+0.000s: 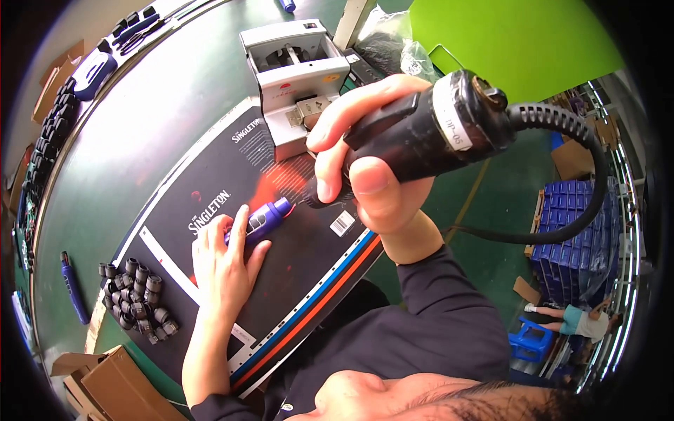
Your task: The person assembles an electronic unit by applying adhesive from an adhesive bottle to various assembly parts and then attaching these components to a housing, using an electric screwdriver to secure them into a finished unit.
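Note:
My right hand [382, 186] is wrapped round a black electric screwdriver [421, 133], tilted with its tip end down to the left and its corded end up to the right. Its narrow end is close to the end of a blue handheld device [261, 223]; whether the two touch I cannot tell. My left hand [226, 263] grips that device against the black printed mat [281, 295], fingers over its far side and thumb on the near side. A white screw feeder [295, 77] stands just beyond the screwdriver.
Several black ribbed caps [137, 298] are heaped at the mat's left. Another blue device [74, 288] lies further left. Cardboard boxes [116, 386] stand at lower left. The thick screwdriver cable [597, 182] loops down at right, near stacked blue boxes [572, 231].

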The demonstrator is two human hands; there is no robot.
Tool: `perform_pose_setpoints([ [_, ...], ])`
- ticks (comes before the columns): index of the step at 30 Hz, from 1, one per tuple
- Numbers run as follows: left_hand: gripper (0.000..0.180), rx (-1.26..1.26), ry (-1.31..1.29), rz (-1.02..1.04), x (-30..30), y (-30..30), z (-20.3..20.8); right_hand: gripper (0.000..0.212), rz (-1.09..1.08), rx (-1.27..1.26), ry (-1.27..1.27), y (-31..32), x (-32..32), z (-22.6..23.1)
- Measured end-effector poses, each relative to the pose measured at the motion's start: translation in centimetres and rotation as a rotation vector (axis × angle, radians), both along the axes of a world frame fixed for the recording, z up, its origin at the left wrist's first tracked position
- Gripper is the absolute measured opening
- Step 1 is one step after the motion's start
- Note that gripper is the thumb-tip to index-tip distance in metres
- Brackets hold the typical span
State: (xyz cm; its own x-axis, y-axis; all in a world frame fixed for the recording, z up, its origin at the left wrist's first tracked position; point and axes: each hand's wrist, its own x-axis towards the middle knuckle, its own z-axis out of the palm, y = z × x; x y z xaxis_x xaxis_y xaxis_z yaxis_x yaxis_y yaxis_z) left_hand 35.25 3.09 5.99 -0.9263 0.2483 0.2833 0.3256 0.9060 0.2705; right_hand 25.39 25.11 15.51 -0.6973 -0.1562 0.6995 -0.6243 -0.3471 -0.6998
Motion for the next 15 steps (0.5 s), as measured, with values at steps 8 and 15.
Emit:
perform_pose_setpoints([
  [8, 0.066, -0.055, 0.085, -0.104, -0.6, -0.8, -1.2, 0.057, 0.165, -0.118, 0.024, -0.1, 0.0, -0.9],
  [15, 0.055, -0.032, -0.015, 0.007, -0.6, -0.2, -0.7, 0.057, 0.186, -0.159, 0.056, -0.8, -0.2, -1.3],
])
